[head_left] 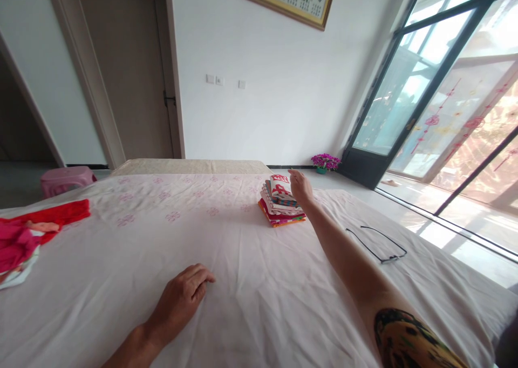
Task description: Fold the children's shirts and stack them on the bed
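My right hand (pixel 301 188) reaches far forward, at the right edge of a stack of folded cloths (pixel 283 209). Its fingers are curled, with one fingertip pointing left over the top of the pile; whether they grip any cloth is hidden. On top lies a folded white cloth (pixel 280 186) with red print. Below it are checked, pale, dark red and orange layers. Palm down on the pale sheet (pixel 226 325), my left hand (pixel 188 288) rests nearer to me. Its fingers are loosely bent and no object shows in it.
Black-framed glasses (pixel 382 257) lie on the sheet to the right. Rumpled red and pink clothes (pixel 24 238) are at the left edge. A pink stool (pixel 68 179) stands beyond on the left; purple flowers (pixel 325 163) sit on the floor by the glass door (pixel 388 109).
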`<action>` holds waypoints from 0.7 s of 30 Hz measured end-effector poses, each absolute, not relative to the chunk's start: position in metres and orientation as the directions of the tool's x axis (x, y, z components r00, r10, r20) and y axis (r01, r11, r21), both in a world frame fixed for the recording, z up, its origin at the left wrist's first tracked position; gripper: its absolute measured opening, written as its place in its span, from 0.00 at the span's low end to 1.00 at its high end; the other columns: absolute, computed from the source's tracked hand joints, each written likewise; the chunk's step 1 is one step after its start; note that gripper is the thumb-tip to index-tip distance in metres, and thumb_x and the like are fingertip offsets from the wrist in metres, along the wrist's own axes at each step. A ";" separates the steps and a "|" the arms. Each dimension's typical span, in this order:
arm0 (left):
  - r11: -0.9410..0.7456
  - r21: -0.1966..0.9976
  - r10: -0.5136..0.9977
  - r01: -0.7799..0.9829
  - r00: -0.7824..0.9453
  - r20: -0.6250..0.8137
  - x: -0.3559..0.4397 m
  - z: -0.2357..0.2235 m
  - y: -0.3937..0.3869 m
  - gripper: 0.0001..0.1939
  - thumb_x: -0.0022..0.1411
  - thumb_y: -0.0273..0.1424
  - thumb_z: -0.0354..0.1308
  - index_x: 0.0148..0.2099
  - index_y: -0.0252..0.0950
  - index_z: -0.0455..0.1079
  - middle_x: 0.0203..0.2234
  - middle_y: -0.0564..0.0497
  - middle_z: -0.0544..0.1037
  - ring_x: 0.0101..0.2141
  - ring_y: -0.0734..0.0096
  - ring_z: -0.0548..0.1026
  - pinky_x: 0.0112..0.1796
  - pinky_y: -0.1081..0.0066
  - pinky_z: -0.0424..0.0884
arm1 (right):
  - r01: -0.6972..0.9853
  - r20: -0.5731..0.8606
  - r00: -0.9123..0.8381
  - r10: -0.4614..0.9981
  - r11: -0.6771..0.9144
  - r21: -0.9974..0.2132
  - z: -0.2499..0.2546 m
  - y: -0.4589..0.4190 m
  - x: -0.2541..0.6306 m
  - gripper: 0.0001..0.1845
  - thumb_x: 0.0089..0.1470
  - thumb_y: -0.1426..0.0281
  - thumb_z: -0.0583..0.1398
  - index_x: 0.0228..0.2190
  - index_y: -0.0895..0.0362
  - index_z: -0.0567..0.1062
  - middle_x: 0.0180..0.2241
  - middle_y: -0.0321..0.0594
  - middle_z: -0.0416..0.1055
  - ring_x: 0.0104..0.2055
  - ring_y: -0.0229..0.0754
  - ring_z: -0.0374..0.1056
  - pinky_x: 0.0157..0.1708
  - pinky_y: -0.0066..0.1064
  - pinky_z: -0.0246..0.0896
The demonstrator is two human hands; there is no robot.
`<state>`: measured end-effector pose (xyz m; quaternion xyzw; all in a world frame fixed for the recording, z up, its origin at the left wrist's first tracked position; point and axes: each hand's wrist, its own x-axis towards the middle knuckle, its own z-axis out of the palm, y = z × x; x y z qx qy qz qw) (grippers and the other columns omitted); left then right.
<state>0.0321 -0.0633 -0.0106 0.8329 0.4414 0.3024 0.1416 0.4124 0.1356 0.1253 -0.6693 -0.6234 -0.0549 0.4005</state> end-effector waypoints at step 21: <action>-0.562 0.509 0.827 0.651 0.437 0.354 0.031 -0.016 -0.059 0.12 0.62 0.22 0.48 0.38 0.41 0.72 0.35 0.52 0.77 0.39 0.71 0.76 0.42 0.74 0.69 | 0.949 0.171 -0.287 0.943 0.255 0.187 0.085 0.172 0.390 0.25 0.67 0.60 0.43 0.63 0.43 0.59 0.66 0.42 0.55 0.66 0.54 0.48 0.58 0.55 0.50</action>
